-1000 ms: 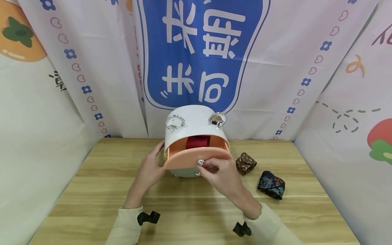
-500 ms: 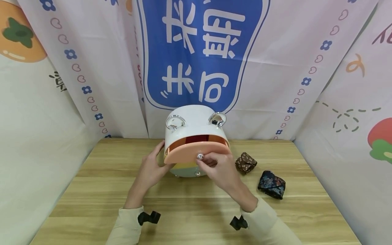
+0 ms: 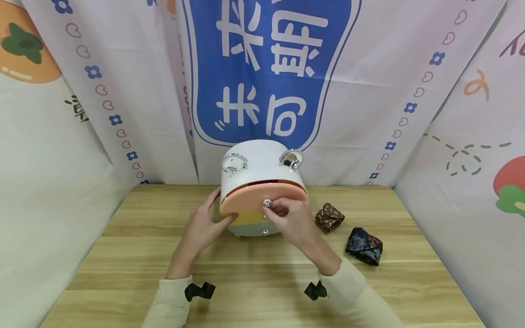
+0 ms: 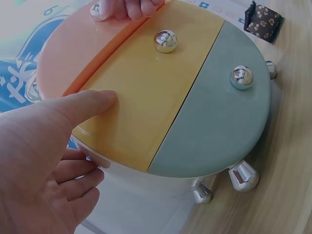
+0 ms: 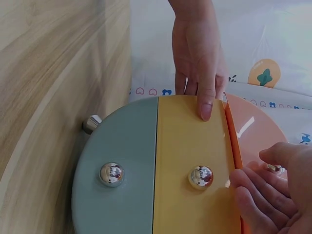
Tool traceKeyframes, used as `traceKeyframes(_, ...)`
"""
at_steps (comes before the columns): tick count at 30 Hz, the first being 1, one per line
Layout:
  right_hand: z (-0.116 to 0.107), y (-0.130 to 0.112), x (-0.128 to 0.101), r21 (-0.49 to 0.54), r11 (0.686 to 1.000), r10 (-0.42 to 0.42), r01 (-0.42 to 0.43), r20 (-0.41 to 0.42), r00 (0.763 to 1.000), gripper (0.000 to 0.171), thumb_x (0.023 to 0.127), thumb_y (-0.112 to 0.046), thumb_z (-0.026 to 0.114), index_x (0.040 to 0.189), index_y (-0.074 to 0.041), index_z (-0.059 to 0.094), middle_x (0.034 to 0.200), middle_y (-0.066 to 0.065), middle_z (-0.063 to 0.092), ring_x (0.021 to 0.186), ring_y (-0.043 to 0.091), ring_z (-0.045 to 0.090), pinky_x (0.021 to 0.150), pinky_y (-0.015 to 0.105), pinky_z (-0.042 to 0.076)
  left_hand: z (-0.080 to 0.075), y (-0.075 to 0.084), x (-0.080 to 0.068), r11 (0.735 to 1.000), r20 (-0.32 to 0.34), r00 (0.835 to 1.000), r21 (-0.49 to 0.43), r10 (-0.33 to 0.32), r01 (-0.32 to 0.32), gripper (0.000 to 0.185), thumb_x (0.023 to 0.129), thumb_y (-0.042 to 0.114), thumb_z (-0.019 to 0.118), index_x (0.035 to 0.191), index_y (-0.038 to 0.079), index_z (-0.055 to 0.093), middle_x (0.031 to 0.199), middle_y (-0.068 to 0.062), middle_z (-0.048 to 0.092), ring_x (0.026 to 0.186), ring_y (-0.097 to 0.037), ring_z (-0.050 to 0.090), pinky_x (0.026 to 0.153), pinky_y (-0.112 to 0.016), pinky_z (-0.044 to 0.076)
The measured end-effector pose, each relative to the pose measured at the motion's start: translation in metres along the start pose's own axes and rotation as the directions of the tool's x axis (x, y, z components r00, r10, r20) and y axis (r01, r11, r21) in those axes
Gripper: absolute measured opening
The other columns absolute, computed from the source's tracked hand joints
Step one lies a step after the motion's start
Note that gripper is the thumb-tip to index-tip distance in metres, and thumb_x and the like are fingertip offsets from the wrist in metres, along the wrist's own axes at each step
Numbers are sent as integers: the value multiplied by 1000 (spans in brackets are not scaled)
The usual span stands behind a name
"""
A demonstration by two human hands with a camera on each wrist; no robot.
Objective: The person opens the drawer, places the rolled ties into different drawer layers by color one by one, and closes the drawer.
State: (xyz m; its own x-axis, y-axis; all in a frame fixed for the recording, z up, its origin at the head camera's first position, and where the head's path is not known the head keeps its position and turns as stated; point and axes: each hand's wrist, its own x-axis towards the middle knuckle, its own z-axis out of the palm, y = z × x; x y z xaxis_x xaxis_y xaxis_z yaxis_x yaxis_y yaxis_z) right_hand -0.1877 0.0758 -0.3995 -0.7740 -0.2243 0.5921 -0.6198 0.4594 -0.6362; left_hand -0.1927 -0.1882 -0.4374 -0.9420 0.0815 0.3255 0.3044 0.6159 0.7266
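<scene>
Now right hand [image 3: 287, 218] pinching knob [image 3: 267, 202] on peach drawer [image 3: 254, 205], drawer nearly flush in white box [image 3: 262, 168] near tabletop's far edge. Left hand [image 3: 205, 225] relaxed, thumb braced on yellow drawer [image 4: 146, 92]. Risks: fingers nipped at closing gap; box skidding if brace slips.
</scene>
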Motion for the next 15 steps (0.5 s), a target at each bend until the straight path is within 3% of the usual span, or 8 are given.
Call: traceKeyframes(15, 3, 5, 9, -31, 999, 16, -16, 5, 1000, 10, 91, -15, 84, 85, -7, 82, 76, 3, 80, 64, 8, 74, 61, 17, 62, 1, 1, 0, 1000, 2, 1000, -8, -13, 13, 93, 89, 46, 85, 163, 12, 40, 162, -17, 51, 151, -40, 46, 124, -65, 39)
